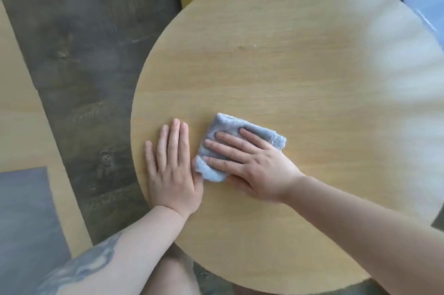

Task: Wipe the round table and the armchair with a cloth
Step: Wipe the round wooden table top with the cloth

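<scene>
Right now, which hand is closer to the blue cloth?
Right. The right hand lies flat on top of the folded blue cloth, pressing it onto the round wooden table. The left hand rests flat on the table just beside the cloth's left edge.

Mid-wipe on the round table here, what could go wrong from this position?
The cloth is folded small under the right hand, so a wide sweep may leave strips unwiped. The left hand rests flat beside it, near the round table edge; leaning on it might tip or shift the table.

Head view: steep downward look, close over round table [276,66]; edges apparently blurred.
</scene>
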`<state>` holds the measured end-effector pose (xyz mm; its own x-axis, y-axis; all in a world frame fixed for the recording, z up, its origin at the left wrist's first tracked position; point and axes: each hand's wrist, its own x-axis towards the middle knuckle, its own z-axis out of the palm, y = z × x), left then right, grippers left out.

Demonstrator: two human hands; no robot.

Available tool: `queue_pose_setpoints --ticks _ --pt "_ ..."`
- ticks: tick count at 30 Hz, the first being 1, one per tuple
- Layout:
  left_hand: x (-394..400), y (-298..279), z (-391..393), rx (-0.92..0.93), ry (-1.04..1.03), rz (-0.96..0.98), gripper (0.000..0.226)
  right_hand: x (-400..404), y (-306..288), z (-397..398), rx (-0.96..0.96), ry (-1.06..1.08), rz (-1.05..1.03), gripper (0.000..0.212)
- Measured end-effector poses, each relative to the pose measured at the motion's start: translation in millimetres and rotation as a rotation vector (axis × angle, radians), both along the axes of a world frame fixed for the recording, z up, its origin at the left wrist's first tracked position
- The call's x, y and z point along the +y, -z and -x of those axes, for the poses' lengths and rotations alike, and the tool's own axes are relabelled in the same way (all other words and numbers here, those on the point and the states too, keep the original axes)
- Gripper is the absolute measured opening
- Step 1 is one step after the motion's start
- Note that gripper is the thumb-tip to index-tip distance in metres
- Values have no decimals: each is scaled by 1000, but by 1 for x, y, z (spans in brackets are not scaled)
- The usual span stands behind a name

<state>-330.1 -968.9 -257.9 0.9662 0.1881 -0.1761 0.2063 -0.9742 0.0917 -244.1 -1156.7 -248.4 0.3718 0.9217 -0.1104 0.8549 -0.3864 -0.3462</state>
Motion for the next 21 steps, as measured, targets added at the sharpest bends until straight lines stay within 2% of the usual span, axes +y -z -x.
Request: queue_pose_setpoints --ticks 1,2,5,6,7,8,10,11,12,15,16,17,19,20,21 --pt "0 0 0 -19 6 0 69 0 2 -22 -12 -1 8 53" --pt "2 2 -1 -47 7 2 66 -3 5 -39 -8 179 10 52" --pt "11 5 -10 -133 27 63 60 2 5 -38 10 1137 63 54" --pt "14 6 -14 -172 51 88 58 14 4 -24 8 1260 74 56" --pt "18 8 -19 -210 75 100 55 30 3 -12 7 1183 64 57" --pt "21 9 -23 -239 96 102 51 42 2 -5 20 914 40 55" --pt "22 10 -26 -264 118 107 44 41 7 -35 -49 234 -10 52" --pt "22 10 -25 -261 118 115 43 35 8 -62 -86 123 -12 53" --pt "21 10 -24 -254 114 129 45 27 9 -85 -110 234 -6 55" --pt "24 8 -29 -234 133 169 49 26 6 -91 -57 1153 75 56" --pt "27 7 -35 -230 163 179 49 41 4 -77 -52 1238 106 57" --pt "30 7 -44 -227 206 181 50 58 1 -63 -43 1107 104 58" --pt "39 8 -62 -221 322 170 54 76 -3 -67 51 498 60 54" --pt "45 8 -70 -208 389 162 57 74 -1 -92 36 236 53 52" --pt "51 8 -77 -181 454 157 60 71 0 -121 -2 136 49 50"
